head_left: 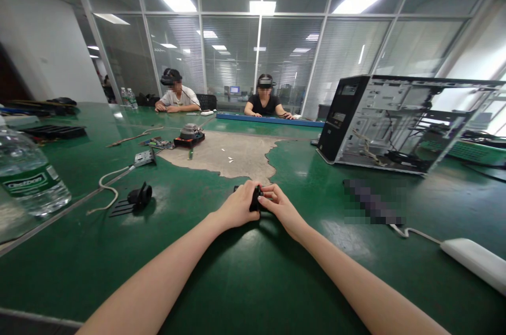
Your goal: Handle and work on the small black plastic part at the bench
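Both hands meet in the middle of the view, low over the green table. My left hand [240, 204] is closed around a small black part [256, 199], whose kind I cannot make out because the fingers cover most of it. From the other side, my right hand [281, 204] pinches the same part with bent fingers. To the left lies a black plastic piece with a round end and several long prongs [138, 198]. A metal bracket-like piece [144, 158] with a pale cable rests farther back.
An opened computer case [356, 124] stands at the right. A water bottle [29, 176] is at the left edge. A red-and-black device [190, 135] sits beyond my hands, near a bare worn patch [245, 153]. A white power strip [474, 261] lies front right. Two people sit across the table.
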A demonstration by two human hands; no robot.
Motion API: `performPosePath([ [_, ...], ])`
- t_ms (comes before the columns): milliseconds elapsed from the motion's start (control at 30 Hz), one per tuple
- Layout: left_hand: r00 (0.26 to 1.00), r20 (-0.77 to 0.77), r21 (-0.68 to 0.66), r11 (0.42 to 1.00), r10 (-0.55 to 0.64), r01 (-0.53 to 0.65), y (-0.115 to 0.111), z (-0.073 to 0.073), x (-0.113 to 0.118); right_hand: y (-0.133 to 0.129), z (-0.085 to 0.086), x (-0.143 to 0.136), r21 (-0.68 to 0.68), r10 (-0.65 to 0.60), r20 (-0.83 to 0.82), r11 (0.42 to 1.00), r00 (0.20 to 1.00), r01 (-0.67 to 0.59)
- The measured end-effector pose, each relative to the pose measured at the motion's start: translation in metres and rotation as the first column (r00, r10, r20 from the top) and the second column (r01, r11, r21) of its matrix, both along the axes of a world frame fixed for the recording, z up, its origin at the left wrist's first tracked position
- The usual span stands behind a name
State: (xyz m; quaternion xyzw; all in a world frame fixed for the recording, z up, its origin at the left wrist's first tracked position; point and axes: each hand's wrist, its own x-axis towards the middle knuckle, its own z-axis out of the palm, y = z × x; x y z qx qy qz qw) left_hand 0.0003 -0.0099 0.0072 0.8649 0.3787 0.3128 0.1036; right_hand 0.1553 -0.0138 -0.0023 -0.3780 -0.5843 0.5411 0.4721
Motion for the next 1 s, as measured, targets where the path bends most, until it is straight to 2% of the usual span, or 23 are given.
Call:
performPosePath([
  [133, 1.000, -0.011, -0.001, 1.000, 0.013, -0.013, -0.0004, -0.0001, 0.0003, 0.0026, -0.0014, 0.0011, -0.016, -0.025, 0.052, 1.000, 0.998, 0.025],
  [333, 1.000, -0.014, -0.001, 1.000, 0.023, -0.023, -0.0010, -0.0004, 0.0006, -0.0017, 0.0048, 0.0034, 0.019, 0.063, 0.026, 0.998, 0.998, -0.063],
  [500, 1.000, -0.007, -0.007, 1.000, 0.030, -0.030, -0.0007, -0.0009, 0.0013, -0.0011, 0.0013, 0.0012, 0.004, 0.028, -0.006, 1.000, 1.000, -0.028],
  [700, 1.000, 0.010, -0.023, 0.999, 0.025, -0.024, -0.0016, -0.0001, 0.0011, 0.0021, -0.0011, -0.0002, -0.033, -0.044, 0.046, 0.998, 0.998, 0.046],
  [867, 1.000, 0.005, -0.024, 0.999, 0.026, -0.026, -0.0027, 0.0005, 0.0005, -0.0022, 0.0046, 0.0015, 0.010, 0.037, 0.021, 0.999, 0.999, -0.037],
  [1000, 1.000, 0.000, -0.015, 1.000, 0.026, -0.026, -0.0026, 0.0006, 0.0009, -0.0047, 0.0062, 0.0011, 0.007, 0.013, -0.011, 1.000, 1.000, -0.013],
])
